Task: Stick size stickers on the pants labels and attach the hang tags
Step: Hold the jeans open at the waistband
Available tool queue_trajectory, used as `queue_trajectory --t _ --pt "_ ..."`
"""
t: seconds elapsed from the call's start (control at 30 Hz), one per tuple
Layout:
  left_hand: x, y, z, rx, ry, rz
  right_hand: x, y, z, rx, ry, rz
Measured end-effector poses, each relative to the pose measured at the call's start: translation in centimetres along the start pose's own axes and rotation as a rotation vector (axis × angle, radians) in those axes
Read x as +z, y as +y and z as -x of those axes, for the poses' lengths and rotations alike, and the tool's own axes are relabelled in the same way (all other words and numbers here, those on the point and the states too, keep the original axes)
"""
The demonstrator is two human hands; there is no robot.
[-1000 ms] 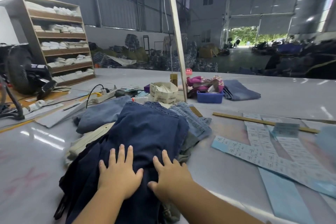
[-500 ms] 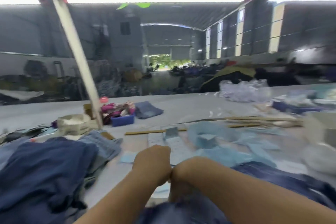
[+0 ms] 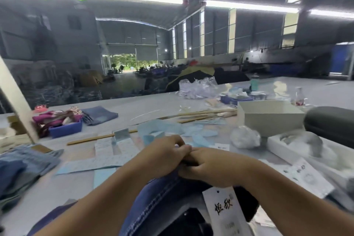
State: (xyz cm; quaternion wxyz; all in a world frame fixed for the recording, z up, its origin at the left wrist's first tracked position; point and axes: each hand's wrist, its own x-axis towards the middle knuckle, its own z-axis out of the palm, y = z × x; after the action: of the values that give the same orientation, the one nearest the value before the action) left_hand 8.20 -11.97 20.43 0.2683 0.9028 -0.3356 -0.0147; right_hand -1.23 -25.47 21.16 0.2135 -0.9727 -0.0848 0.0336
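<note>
Two bare hands meet over one pair of blue denim pants (image 3: 153, 203) bunched at the near edge of a pale grey desk (image 3: 145, 109), with orange stitching running along a seam. One white hang tag (image 3: 226, 210), printed with black characters and punched with a small hole at its top, hangs just below the right wrist, lying over the denim. The left hand (image 3: 162, 157) and the right hand (image 3: 212, 166) touch each other at the upper edge of the pants, fingers of both curled inward and pinching the fabric there; what exactly sits between the fingertips is hidden. Just beyond the hands lie several overlapping white sticker sheets (image 3: 107, 149) and scattered pale blue backing scraps (image 3: 166, 130). To the left sits one stack of folded jeans (image 3: 24, 166), and behind it one blue tray (image 3: 66, 129) holding pink and patterned cloth, with one folded denim piece (image 3: 100, 114) beside it. A few long wooden sticks (image 3: 203, 114) lie across the middle of the desk. To the right stand one open white box (image 3: 268, 116), one crumpled clear bag (image 3: 244, 139) in front of it, and one dark rounded case (image 3: 331, 126). Farther back rests a heap of clear plastic (image 3: 197, 88), and beyond the desk a large dim warehouse opens to one bright doorway (image 3: 124, 61)
</note>
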Motion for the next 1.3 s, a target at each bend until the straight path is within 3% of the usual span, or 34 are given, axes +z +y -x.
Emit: queue_trajectory --t 0.23,0.33,0.57,0.67,0.77,0.9,1.1,1.2,1.3 --pt "0.7 -0.2 1.6 0.029 0.009 0.047 1.5 3.6 3.7 0.160 0.585 -0.155" --pt "1.8 -0.7 2.6 0.039 0.113 0.127 3.8 3.3 4.6 0.184 0.709 -0.210" --pt "2.5 -0.8 3.2 0.117 0.224 0.120 5.5 2.9 4.7 0.178 0.731 -0.160" --pt "1.9 0.6 2.9 0.316 0.164 0.036 5.7 2.9 4.7 0.168 0.802 -0.243" --pt "2.1 2.8 1.9 0.491 0.047 0.002 5.5 3.1 4.8 0.155 0.906 -0.475" --pt "2.6 3.9 1.3 0.365 -0.068 0.162 5.2 3.5 4.9 0.190 0.928 -0.740" --pt "2.7 3.2 1.1 0.216 -0.156 0.436 5.9 4.2 4.8 0.169 0.718 -1.304" --pt "2.6 3.4 1.0 0.181 -0.192 0.421 6.0 4.3 4.8 0.130 0.691 -1.370" --pt "1.5 3.9 0.2 0.146 -0.346 0.325 5.8 4.4 4.7 0.105 0.717 -1.392"
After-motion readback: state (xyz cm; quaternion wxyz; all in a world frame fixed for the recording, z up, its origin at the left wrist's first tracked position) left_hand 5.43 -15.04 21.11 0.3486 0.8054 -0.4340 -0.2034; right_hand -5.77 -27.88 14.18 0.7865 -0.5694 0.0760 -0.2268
